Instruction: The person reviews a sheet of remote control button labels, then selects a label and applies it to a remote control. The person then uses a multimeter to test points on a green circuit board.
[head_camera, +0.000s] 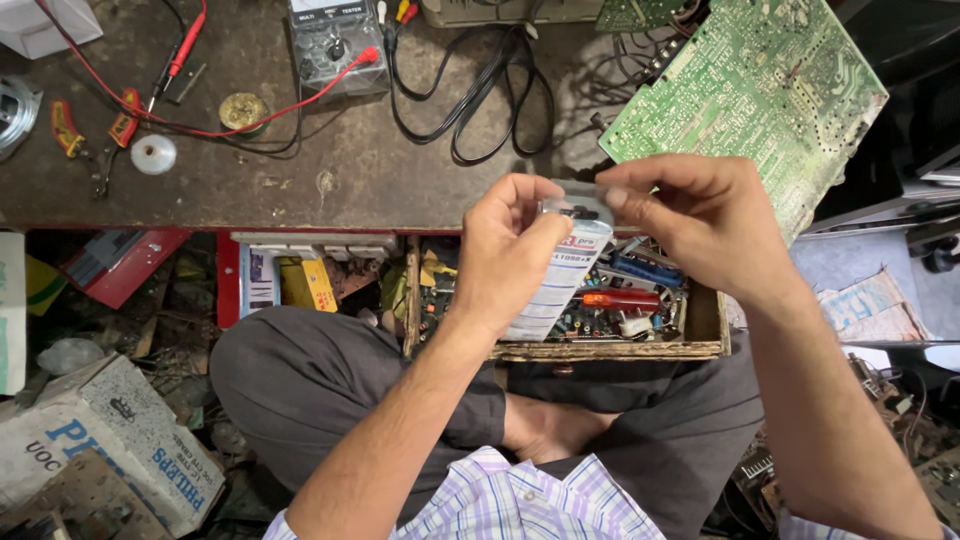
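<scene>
Both my hands are raised over an open wooden drawer (610, 349) full of small electronic parts. My left hand (505, 255) grips a small clear plastic packet with a white printed label (560, 285), holding it upright. My right hand (690, 220) pinches the packet's top edge between thumb and fingers. A small dark component shows through the clear top of the packet. A red-handled screwdriver (620, 298) lies in the drawer just below the packet.
A large green circuit board (760, 90) leans at the bench's right end. On the dark workbench (330, 180) sit a grey multimeter (335, 45) with red probe leads, a coiled black cable (490, 90) and solder rolls. Cardboard boxes (110, 440) and clutter lie lower left.
</scene>
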